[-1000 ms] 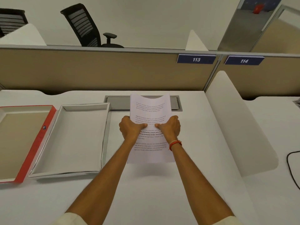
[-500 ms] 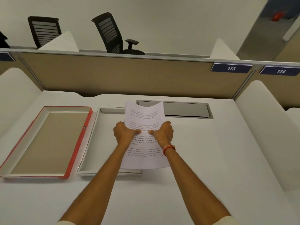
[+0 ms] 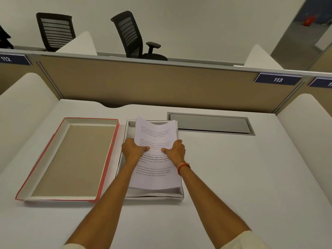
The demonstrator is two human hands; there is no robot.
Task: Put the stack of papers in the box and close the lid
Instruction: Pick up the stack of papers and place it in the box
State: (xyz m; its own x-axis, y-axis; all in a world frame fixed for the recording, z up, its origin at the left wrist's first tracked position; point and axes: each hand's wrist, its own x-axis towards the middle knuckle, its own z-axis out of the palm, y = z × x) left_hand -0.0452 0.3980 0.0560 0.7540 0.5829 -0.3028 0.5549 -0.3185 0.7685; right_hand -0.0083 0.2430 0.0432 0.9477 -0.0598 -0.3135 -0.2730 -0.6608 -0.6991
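i read the stack of white printed paper sheets (image 3: 155, 159) as light and floppy: its far edge curls upward and the middle sags between my grips, so it wants support on both long edges or it will fan and slide apart. the sheets look smooth, likely slippery against each other. my left hand (image 3: 133, 149) pinches the left edge with the thumb laid across the top page, and my right hand (image 3: 175, 150) does the same on the right edge, both clamped on the stack about midway along its length. the stack hangs just over the shallow white cardboard box tray (image 3: 156, 194), roughly lined up with it, its near edge close to the tray's front wall; whether it touches the floor of the tray i cannot tell. the red-edged box lid (image 3: 71, 159) lies open, inside up, on the white worktop (image 3: 233, 177) just beside the tray, to the left.
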